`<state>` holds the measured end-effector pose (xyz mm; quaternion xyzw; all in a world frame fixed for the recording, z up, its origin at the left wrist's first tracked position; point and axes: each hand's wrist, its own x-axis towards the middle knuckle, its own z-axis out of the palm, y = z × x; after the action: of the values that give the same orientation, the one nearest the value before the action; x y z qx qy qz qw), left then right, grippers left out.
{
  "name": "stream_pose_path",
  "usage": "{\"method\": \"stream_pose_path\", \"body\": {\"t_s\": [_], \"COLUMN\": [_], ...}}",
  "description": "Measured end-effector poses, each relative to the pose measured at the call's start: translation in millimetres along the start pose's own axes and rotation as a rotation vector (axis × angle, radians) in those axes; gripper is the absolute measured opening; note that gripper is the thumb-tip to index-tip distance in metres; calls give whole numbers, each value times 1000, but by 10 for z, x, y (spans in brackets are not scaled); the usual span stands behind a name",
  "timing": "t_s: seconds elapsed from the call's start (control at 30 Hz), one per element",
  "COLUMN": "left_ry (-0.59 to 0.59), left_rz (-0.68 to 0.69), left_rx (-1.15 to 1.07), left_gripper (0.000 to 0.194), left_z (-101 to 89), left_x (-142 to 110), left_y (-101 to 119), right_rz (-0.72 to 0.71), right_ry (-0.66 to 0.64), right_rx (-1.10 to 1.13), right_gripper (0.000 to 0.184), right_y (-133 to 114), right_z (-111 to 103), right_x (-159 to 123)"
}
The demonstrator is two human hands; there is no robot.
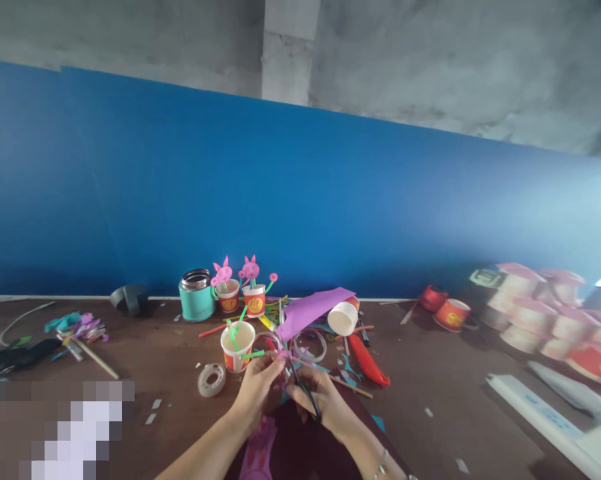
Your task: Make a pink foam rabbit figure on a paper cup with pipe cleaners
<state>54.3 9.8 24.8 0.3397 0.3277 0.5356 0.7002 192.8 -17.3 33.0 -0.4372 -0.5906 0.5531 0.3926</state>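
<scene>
Pink paper (pixel 281 355), a small piece, sits low and just below the centre of the head view, pinched between the thumb and fingers of the left hand (pixel 260 385). The right hand (pixel 325 393) has its fingers curled around the dark handles of the scissors (pixel 307 395), whose blades reach up beside the piece; how wide they stand is too blurred to tell. The piece should be almost weightless, limp and easy to crease or tear; a light pinch at its edge, away from the blades, suits it best. The purple sheet (pixel 313 312) behind looks just as thin and would bend if held by one corner.

Left of the hands, a paper cup (pixel 233 357) holds green strips. Behind it, one small cup (pixel 229 303) and another cup (pixel 254 307) each carry a pink animal-faced cutout. The turquoise jar (pixel 197 303) beside them is open, its contents hidden. Right of the purple sheet, a white cup (pixel 341 321) lies tipped, its contents unclear. Stacked cups (pixel 533 317) fill the right edge, too blurred to see into.
</scene>
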Motion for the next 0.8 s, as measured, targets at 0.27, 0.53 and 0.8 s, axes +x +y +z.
{"method": "stream_pose_path", "body": {"t_s": [0.27,0.53,0.8], "left_ry": [18,-4,-4], "left_rz": [-2,-7,11], "left_rx": [-4,-4,5], "left_gripper": [41,42,40], "left_z": [8,0,-27], "left_x": [-12,-13,9], "left_y": [15,2,-17], "right_rz": [49,47,49], "right_ry": [34,22,30], "right_rx": [-13,-15,-31], "right_gripper": [44,42,40], "right_y": [7,-11,-25], "right_z": [-14,-2,-10], "right_x": [-7,-12,-8]}}
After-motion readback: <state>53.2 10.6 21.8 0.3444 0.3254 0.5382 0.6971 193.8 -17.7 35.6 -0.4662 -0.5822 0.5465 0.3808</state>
